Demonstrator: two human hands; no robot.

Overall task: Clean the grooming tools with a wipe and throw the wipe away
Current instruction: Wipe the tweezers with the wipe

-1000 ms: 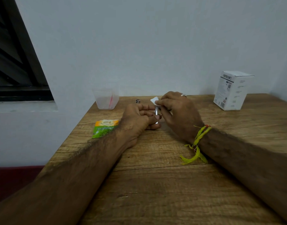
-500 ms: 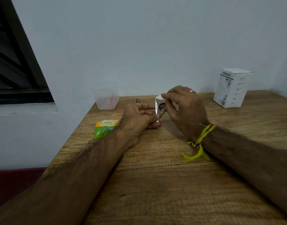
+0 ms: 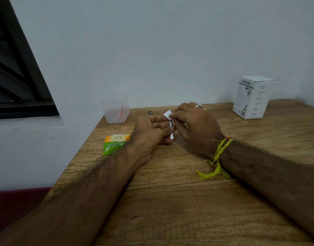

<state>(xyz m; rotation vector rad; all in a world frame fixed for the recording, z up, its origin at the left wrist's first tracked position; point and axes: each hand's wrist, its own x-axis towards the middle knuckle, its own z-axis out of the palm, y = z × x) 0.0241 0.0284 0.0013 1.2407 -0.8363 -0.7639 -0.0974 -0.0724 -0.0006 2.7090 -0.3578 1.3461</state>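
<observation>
My left hand [image 3: 151, 132] rests on the wooden table [image 3: 170, 201] and grips a small shiny metal grooming tool [image 3: 170, 129], held upright between thumb and fingers. My right hand [image 3: 193, 125] pinches a small white wipe [image 3: 167, 114] against the tool's upper end. Most of the tool is hidden by my fingers, so its kind is hard to tell. A small dark metal object [image 3: 150, 113] lies on the table behind my left hand.
A clear plastic cup [image 3: 115, 111] with a pink stick inside stands at the back left corner. A green and orange sachet [image 3: 114, 143] lies left of my left wrist. A white carton [image 3: 253, 97] stands at the back right. The wall runs close behind.
My right hand rose off the tool with the wipe half a second ago, showing another tool behind; it has come back down and presses the wipe on the tool's top again.
</observation>
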